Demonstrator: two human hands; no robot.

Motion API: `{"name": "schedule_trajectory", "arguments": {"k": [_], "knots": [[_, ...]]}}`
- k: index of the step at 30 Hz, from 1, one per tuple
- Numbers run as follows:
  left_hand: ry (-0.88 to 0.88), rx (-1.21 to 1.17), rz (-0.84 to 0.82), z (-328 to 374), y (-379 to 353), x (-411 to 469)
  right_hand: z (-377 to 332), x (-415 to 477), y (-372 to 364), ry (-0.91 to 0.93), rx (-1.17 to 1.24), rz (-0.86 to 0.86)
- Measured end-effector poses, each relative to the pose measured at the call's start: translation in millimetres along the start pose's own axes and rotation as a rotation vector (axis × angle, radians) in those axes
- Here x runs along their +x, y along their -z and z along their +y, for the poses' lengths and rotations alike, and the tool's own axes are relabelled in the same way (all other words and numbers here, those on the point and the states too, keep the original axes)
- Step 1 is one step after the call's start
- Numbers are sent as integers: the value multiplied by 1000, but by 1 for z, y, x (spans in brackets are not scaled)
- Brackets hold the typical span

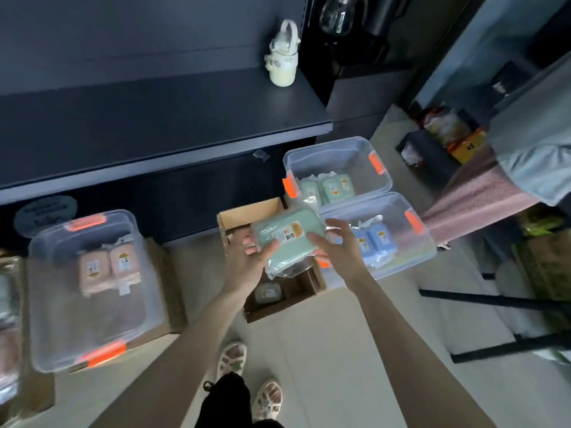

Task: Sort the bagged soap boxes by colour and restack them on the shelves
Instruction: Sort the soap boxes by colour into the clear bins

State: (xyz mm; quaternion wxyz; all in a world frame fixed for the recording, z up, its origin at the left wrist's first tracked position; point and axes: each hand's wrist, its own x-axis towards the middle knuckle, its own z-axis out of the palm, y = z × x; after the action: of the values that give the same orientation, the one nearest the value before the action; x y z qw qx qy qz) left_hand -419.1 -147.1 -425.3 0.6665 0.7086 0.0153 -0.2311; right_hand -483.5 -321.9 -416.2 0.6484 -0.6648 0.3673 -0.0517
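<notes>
Fingers (249, 241) of the left hand (244, 264) curl around one end of a green soap box (287, 239) in a clear bag. The right hand (340, 245) pinches the other end, fingers spread behind and thumb on top. A big dark shelf (154, 128) runs across the back. A clear left bin (46, 304) holds pink soap boxes (108, 267). Two smaller clear bins sit on the right: the far bin (355, 149) holds more green boxes (332, 188), and the near bin (411, 254) holds blue boxes (375, 236). The green soap box is up in the air over a brown cardboard box (247, 216) on the floor. A small pale bottle (282, 57) stands on the shelf.
</notes>
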Motion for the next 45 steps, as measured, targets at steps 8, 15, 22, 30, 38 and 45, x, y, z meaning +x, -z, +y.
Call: {"name": "schedule_trajectory", "arguments": {"k": [8, 15, 22, 30, 38, 45], "knots": [[-33, 21, -46, 13, -98, 65, -6, 95, 79, -4, -131, 2], [185, 43, -60, -2, -182, 142, -12, 202, 122, -86, -118, 91], [268, 165, -77, -10, -250, 216, -4, 290, 157, -180, -111, -6], [351, 322, -119, -54, -310, 288, 12, 390, 193, -239, -229, -178], [267, 516, -50, -108, -356, 354, 52, 501, 217, -102, -323, -320], [191, 976, -58, -190, -357, 417, 111, 584, 223, 4, -626, -449]]}}
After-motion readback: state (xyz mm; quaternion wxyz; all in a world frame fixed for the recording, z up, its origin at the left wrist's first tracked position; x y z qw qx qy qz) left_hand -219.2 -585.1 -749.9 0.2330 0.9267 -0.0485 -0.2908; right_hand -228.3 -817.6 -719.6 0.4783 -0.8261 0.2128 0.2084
